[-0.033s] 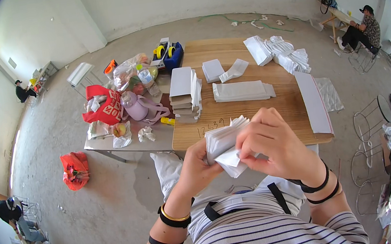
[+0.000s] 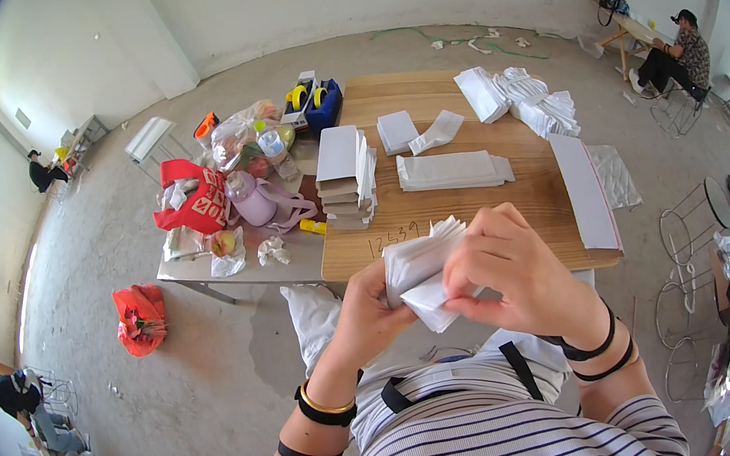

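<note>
My left hand point(image 2: 367, 319) is closed round the left end of a stack of folded white paper pieces point(image 2: 416, 256), thumb on the near side. At the stack's near right edge my right hand point(image 2: 520, 267) pinches a folded paper flap point(image 2: 429, 297) between thumb and fingers. Both hands are held over the front edge of a wooden tabletop point(image 2: 475, 212). Just beyond them lies a long bundle of white paper strips point(image 2: 450, 170). A taller pile of white and grey folded card point(image 2: 338, 155) stands to its left. My right fingers hide part of the stack.
Further back are a white square stack point(image 2: 396, 133), a bent paper piece point(image 2: 437, 130) and fanned white bundles point(image 2: 544, 109). A white board point(image 2: 584, 192) lines the right edge. Left are a red bag point(image 2: 193, 196), lilac bottle point(image 2: 251, 202) and blue tape dispenser point(image 2: 325, 108). Other people sit farther off.
My right fingers have shifted very slightly at the paper flap. Nothing else has visibly moved.
</note>
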### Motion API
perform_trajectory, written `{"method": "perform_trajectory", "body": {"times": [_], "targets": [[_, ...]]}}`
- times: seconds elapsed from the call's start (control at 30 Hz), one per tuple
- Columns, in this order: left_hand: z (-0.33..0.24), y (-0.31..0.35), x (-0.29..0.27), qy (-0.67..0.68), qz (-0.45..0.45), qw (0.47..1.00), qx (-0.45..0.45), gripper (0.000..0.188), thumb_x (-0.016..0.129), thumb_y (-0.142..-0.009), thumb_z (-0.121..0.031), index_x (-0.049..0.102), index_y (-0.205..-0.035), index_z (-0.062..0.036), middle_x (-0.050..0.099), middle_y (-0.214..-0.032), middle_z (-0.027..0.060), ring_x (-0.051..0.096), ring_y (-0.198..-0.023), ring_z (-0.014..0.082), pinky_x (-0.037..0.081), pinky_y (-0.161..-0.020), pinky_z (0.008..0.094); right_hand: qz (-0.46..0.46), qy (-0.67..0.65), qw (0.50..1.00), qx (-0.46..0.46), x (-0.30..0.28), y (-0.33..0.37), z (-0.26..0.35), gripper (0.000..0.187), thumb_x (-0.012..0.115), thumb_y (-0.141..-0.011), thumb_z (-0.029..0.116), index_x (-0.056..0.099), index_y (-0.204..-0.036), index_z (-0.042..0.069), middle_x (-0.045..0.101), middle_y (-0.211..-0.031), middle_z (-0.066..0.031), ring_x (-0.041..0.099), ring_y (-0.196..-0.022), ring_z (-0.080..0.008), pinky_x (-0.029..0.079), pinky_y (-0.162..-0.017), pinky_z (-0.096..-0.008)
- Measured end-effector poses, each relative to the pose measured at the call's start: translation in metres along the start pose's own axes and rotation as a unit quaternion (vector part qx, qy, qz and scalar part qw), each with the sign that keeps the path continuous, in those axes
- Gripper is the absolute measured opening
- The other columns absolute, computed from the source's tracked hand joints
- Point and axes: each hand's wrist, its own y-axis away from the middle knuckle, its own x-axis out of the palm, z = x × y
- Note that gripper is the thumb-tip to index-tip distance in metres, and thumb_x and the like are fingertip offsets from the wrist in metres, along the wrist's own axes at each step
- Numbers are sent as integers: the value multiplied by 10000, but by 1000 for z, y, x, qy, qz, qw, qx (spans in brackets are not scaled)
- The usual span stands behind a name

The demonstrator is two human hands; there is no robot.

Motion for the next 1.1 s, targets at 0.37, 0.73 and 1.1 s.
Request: {"method": "perform_trajectory", "body": {"times": [0.37, 0.73, 1.1], "targets": [[-10, -2, 2, -147, 9, 988, 47, 364, 712, -694, -13, 628, -1047, 8, 641, -921, 107, 617, -824, 195, 476, -757, 296, -69, 39, 997, 21, 11, -5, -9, 236, 750, -699, 82, 568, -843, 124, 537, -757, 20, 495, -737, -189, 378, -709, -338], [-8, -2, 2, -93, -2, 995, 26, 387, 713, -713, -5, 630, -1091, 1, 653, -972, 93, 617, -863, 180, 478, -781, 292, -43, -4, 998, 37, 3, 1, -6, 215, 764, -706, 111, 583, -821, 125, 555, -721, 30, 491, -696, -178, 377, -705, -336], [-11, -3, 3, -145, 8, 987, 67, 384, 701, -693, -4, 631, -1071, -4, 655, -959, 109, 631, -842, 203, 487, -757, 295, -103, 37, 993, 31, 12, -5, -10, 235, 778, -663, 51, 600, -800, 123, 562, -725, 35, 493, -659, -165, 363, -719, -319]]}}
